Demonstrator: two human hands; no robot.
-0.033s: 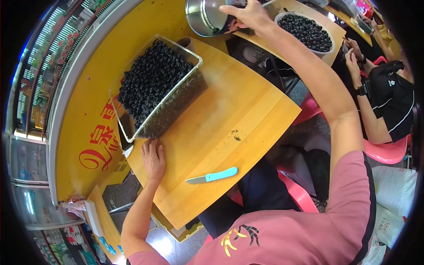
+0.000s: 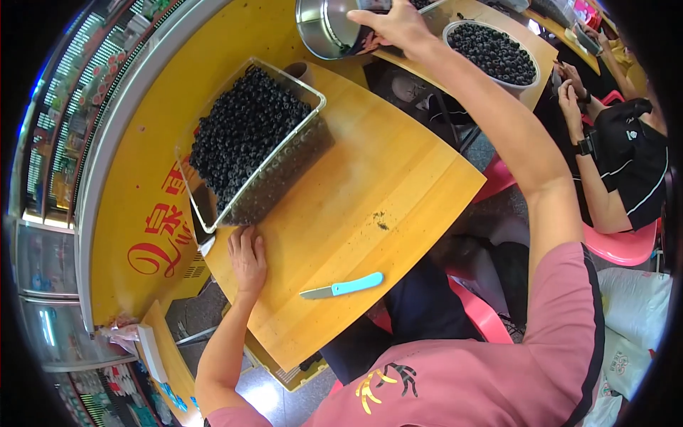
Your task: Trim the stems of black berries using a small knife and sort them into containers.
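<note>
My left hand lies open and flat on the wooden table, just below the near corner of a clear plastic tub. Small round black fruits are heaped in that tub. At the top, my right arm reaches far forward. My right hand is closed on the side of a shiny metal pot, with the thumb over its edge and some fingers hidden. The pot is partly cut off by the picture's edge. A knife with a light blue handle lies near the table's front edge, untouched.
A white bowl of the same black fruits stands on a second table at the far right. Dark crumbs are scattered on my table. A yellow counter front borders the left. Another person's arm and pink stools are at right.
My right hand and the metal pot have shifted very slightly left. Otherwise everything stays in place.
</note>
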